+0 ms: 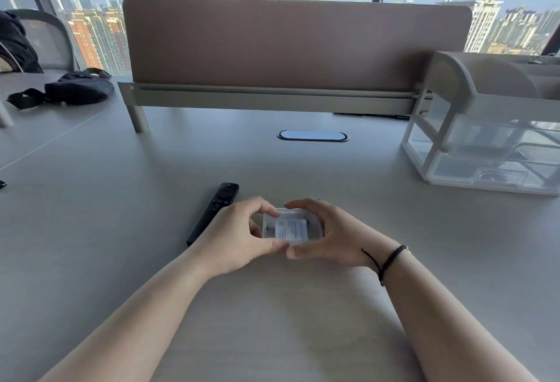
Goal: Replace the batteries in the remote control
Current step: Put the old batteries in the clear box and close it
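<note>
A small clear plastic battery case (291, 226) with a white label on its lid rests on the table in front of me. My left hand (238, 236) grips its left side, thumb at the near edge and forefinger at the far edge. My right hand (328, 234) grips its right side the same way. What lies inside the case is hard to make out. A slim black remote control (213, 212) lies buttons up on the table, just left of my left hand, which covers its near end.
A clear plastic drawer organiser (485, 127) stands at the right. A brown desk divider (297, 42) runs across the back, with an oval cable grommet (313, 135) in front of it. A black bag (75, 87) lies far left on the grey table (121, 200).
</note>
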`<state>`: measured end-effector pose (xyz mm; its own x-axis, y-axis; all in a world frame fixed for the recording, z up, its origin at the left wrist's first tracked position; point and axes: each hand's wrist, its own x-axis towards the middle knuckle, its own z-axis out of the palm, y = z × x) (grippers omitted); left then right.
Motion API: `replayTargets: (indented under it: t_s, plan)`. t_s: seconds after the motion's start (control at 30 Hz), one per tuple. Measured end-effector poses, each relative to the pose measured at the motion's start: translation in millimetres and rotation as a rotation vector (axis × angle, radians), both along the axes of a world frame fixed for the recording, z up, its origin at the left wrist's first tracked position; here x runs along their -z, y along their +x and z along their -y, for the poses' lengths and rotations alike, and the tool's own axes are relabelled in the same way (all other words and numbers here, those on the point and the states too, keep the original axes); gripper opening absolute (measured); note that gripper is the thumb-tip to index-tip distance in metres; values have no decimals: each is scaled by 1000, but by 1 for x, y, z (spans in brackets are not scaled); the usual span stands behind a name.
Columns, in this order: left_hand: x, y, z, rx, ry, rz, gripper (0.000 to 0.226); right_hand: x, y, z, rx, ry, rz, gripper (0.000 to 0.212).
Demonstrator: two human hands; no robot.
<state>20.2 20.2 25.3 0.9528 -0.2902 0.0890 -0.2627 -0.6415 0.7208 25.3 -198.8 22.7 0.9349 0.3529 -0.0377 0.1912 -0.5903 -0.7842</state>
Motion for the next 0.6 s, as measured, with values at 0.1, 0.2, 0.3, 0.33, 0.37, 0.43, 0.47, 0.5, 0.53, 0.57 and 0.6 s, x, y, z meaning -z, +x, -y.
replayTargets:
  t_s: [0.1,0.2,0.3,0.33,0.37,0.43,0.47,0.5,0.53,0.57,0.6]
  plan:
    - [3,3,0,-16,-8,6,53,2,2,-1,52,-47,106,66]
    - [5,2,1,-29,-14,41,54,7,5,-4,100,-56,205,52]
    - [3,0,0,-68,-26,115,50,16,10,-6,159,-52,288,48]
    - [3,1,1,-103,-15,178,46,19,14,-7,189,-70,321,49]
    - [2,2,0,-160,2,261,41,20,17,-7,219,-90,346,49]
    - [-1,7,-3,-335,71,405,31,19,25,-10,271,-124,363,49]
    - [-3,9,-7,-429,123,425,29,19,30,-11,288,-140,364,48]
    - [-4,12,-13,-498,182,397,29,19,34,-11,295,-157,367,48]
    - [-4,14,-18,-543,248,333,32,19,40,-12,297,-173,374,48]
    - [-3,16,-23,-564,311,245,36,19,45,-13,296,-189,382,48]
    - [-1,17,-25,-564,367,169,39,20,50,-13,294,-202,387,49]
